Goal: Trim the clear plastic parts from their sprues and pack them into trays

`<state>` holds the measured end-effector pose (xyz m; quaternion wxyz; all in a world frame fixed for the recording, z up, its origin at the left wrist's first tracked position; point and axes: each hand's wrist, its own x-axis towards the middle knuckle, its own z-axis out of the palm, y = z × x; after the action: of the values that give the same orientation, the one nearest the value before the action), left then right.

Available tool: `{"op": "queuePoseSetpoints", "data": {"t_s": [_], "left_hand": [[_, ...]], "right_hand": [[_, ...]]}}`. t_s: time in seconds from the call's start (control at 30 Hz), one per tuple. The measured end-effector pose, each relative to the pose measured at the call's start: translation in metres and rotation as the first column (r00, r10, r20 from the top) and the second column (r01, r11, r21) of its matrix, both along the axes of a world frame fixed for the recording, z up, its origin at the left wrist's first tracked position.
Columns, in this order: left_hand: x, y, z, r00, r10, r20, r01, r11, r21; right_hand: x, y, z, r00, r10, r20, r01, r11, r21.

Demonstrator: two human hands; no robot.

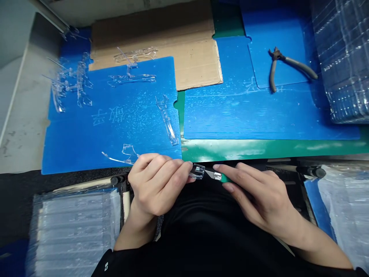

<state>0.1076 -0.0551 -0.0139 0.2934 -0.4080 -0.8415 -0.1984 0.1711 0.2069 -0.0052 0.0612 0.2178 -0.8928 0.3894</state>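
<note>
Clear moulded plastic part [196, 171] pinched in L hand [157, 184], fingers pressed together, part held out at fingertips, apparently to expose its edge. R hand [259, 196] pinches 1 green-handled craft knife [226, 178], blade just at part, contact unconfirmed. Beyond: 1 blue corrugated plastic sheet [72, 146] bearing clear sprue pieces [166, 119], approx. 5 groups, exact qty unclear. Far R: 1 grey-handled pliers [288, 65], unheld, on second blue sheet [259, 115].

The left hand [157, 188] hides most of the clear plastic part [197, 171], and the right hand [259, 196] covers the grip of the craft knife [216, 176]. Whether the blade's tip touches the plastic cannot be told. The bubble-wrapped stacks [343, 57] are cut off by the view's edges.
</note>
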Motion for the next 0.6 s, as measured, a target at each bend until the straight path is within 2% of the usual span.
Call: {"op": "queuePoseSetpoints", "data": {"t_s": [0.6], "left_hand": [[-0.0012,0.0033,0.0004,0.999,-0.024,0.024,0.024,1.000,0.011]], "right_hand": [[-0.0029,0.0014,-0.0037,0.998,0.016,0.060,-0.014,0.999,-0.034]]}}
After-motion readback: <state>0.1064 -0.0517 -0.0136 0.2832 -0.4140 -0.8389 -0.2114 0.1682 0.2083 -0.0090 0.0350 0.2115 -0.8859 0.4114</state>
